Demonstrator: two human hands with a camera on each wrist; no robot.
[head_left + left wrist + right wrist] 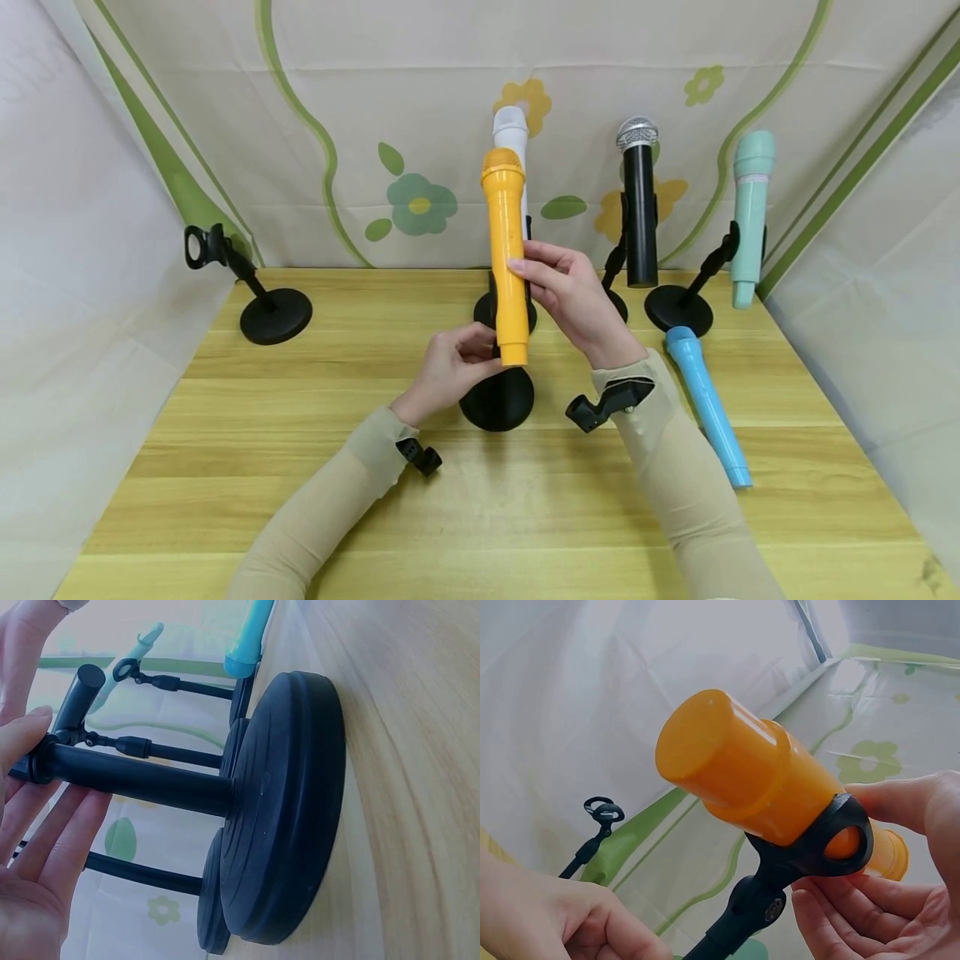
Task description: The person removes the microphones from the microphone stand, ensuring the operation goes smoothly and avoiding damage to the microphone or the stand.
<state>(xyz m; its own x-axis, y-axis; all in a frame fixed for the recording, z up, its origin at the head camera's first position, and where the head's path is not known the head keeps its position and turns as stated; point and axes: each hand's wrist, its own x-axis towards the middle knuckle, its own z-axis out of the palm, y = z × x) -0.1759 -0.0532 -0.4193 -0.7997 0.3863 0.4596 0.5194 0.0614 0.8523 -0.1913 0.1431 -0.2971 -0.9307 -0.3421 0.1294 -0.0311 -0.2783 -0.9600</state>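
Note:
An orange microphone (507, 267) stands tilted in the black clip (780, 859) of a desk stand, its head upward and its tail end toward me. My right hand (581, 304) pinches the microphone's body from the right, thumb on the front. Lower down, my left hand (453, 367) grips the stand's black post (142, 776), with the fingers under it in the left wrist view. The stand's round base (498, 404) sits on the wooden table. In the head view the microphone hides most of the post and clip.
Behind stands a white microphone (510, 125), partly covered. A black microphone (640, 217) and a mint-green one (750, 208) are on stands at the back right. One blue microphone (708, 408) lies beside my right forearm. A stand with a bare clip (275, 317) is at back left.

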